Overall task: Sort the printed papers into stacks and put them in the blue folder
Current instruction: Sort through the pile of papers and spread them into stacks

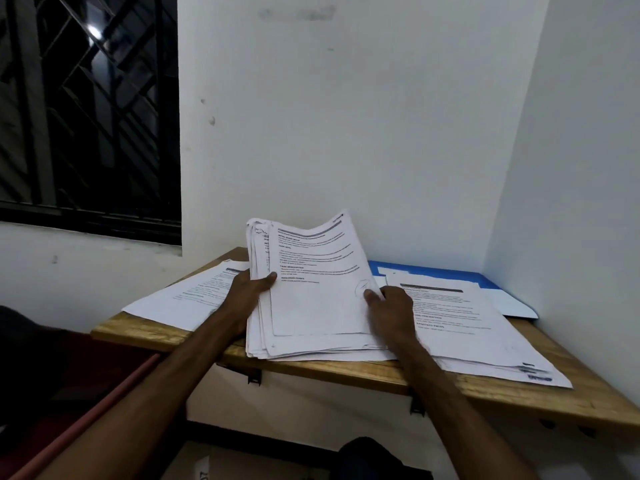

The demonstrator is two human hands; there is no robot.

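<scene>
While the thick sheaf of printed white papers (313, 308) is propped on the wooden shelf (311, 373) at frame centre, its side edges are gripped by the left hand (246, 294) and right hand (393, 308); behind, centre right, the flat blue folder (460, 273) is partly covered by sheets (450, 313).

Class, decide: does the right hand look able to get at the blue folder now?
Probably not yet: the right hand grips the held bundle, and a paper stack partly covers the blue folder.
</scene>
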